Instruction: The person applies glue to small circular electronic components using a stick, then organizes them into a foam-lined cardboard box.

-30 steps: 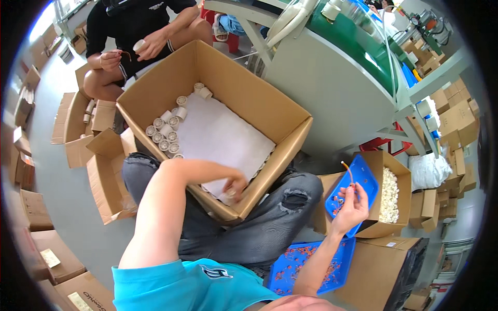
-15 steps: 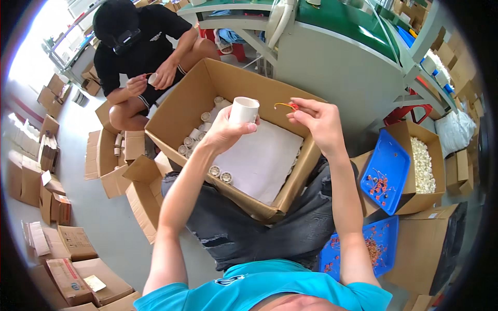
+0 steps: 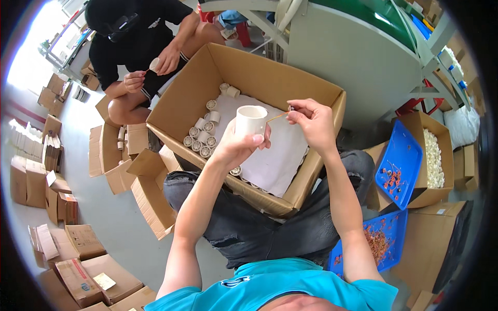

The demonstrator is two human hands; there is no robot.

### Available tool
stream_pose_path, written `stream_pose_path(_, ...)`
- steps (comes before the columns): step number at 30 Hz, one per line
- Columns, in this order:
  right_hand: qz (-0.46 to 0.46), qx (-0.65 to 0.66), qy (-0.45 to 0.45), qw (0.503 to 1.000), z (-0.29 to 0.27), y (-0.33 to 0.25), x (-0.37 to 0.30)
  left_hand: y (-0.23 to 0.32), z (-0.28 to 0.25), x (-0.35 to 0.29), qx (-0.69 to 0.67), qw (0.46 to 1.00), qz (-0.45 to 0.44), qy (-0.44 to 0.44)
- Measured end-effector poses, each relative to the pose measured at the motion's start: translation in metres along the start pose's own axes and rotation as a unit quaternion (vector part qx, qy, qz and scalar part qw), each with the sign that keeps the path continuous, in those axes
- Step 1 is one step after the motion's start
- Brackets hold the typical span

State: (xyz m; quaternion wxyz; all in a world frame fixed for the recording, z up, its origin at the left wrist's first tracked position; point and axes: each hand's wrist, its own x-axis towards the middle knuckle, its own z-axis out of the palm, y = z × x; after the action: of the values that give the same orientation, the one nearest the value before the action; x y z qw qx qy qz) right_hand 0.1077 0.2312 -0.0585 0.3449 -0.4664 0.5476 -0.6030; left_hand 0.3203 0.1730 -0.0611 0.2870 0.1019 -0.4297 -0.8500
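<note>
My left hand (image 3: 234, 146) is wrapped round a white plastic cup-shaped housing (image 3: 250, 122), its round opening facing up. Pinched in the fingers of my right hand (image 3: 315, 124) is a thin yellow-orange wire lead (image 3: 277, 117) with a small dark end at the fingertips. The lead's other end meets the right side of the housing; whether it passes into a hole there I cannot tell. Both hands are above a large cardboard box (image 3: 280, 79). Inside it, several similar white housings (image 3: 201, 136) lie along the left side of a white sheet (image 3: 267, 168).
Across the box to the left, a co-worker in black (image 3: 140, 46) holds a similar white piece. At right are a blue tray (image 3: 410, 160) of red leads, a lower blue tray (image 3: 397, 233) and a carton of pale parts (image 3: 433, 155). A grey-sided machine (image 3: 353, 72) stands behind.
My right hand has moved closer to the housing, and the lead now spans from my fingertips to its side. The whole view has shifted slightly.
</note>
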Motion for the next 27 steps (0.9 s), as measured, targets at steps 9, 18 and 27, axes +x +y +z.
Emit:
stream_pose_path(9, -0.191, -0.161, 0.149, 0.957, -0.011, -0.007, -0.006, 0.0, 0.013, 0.005, 0.392, 0.884, 0.119, 0.226)
stream_pose_path(18, -0.344, -0.128, 0.101, 0.925, 0.007, -0.035, -0.032, -0.024, 0.017, 0.007, 0.47, 0.842, 0.183, 0.193)
stream_pose_path(27, -0.326, -0.153, 0.054, 0.931, 0.003, -0.034, -0.034, -0.025, 0.006, 0.011, 0.511, 0.805, 0.241, 0.183)
